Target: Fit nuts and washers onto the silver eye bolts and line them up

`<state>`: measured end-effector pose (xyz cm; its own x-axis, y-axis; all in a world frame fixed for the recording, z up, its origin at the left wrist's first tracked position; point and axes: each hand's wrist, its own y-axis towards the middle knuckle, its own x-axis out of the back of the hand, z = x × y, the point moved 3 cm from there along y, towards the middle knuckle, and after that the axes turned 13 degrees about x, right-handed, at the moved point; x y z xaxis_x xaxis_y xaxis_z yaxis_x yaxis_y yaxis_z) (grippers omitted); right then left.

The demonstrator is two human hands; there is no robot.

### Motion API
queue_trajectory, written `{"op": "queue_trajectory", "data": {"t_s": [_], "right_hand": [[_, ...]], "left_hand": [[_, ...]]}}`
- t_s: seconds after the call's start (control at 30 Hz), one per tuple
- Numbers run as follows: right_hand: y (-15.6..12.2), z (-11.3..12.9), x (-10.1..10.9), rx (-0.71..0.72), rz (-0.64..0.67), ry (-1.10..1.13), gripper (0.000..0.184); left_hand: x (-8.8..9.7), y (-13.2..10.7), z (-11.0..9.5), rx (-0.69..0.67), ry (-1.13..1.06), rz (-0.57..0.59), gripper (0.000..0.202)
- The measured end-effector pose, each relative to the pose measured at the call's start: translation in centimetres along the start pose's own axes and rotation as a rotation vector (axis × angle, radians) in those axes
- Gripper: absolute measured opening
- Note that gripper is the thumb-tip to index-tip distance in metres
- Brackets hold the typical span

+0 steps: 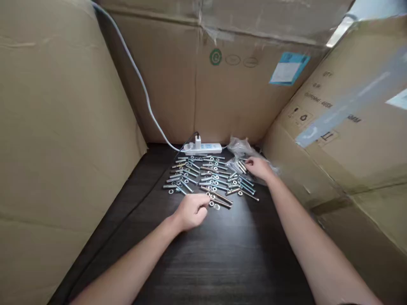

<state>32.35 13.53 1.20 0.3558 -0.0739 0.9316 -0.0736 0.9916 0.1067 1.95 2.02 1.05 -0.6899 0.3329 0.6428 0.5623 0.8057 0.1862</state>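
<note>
My left hand [193, 211] is curled closed just above the dark tabletop, at the near edge of the laid-out hardware. Whatever it may hold is hidden by the fingers. Beside it lie long bolts [219, 195] and small washers [211, 204]. My right hand [259, 167] reaches to the back right, fingertips pinched together at a small pile of short metal sleeves [242, 166] on a clear plastic bag [241, 146]. What sits between those fingertips is too small to make out. More bolts [189, 168], sleeves [173, 179] and nuts lie in rough columns to the left.
A white power strip [206, 148] with a plugged-in charger [198, 142] stands against the back cardboard wall [171, 84]. Its white cable [140, 76] climbs left. A black cord [127, 214] crosses the table [206, 262]. Cardboard boxes close in the left [57, 127] and right [349, 156] sides.
</note>
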Motion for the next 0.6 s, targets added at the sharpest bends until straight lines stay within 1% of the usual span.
{"op": "queue_trajectory", "data": {"t_s": [0.17, 0.33, 0.47, 0.6], "right_hand": [[0.2, -0.4, -0.2, -0.047, -0.021, 0.069, 0.016], [-1.1, -1.5, -0.1, -0.111, -0.056, 0.262, 0.022], [-2.3, -2.0, -0.5, -0.142, -0.132, 0.403, 0.024], [-2.4, -2.6, -1.0, -0.160, -0.227, 0.434, 0.021]], "left_hand": [[0.2, -0.1, -0.1, 0.031, -0.004, -0.020, 0.016], [0.2, 0.0, -0.1, 0.051, 0.010, -0.022, 0.017], [0.2, 0.0, -0.1, 0.058, 0.017, -0.017, 0.017], [0.2, 0.0, -0.1, 0.067, 0.028, -0.022, 0.017]]}}
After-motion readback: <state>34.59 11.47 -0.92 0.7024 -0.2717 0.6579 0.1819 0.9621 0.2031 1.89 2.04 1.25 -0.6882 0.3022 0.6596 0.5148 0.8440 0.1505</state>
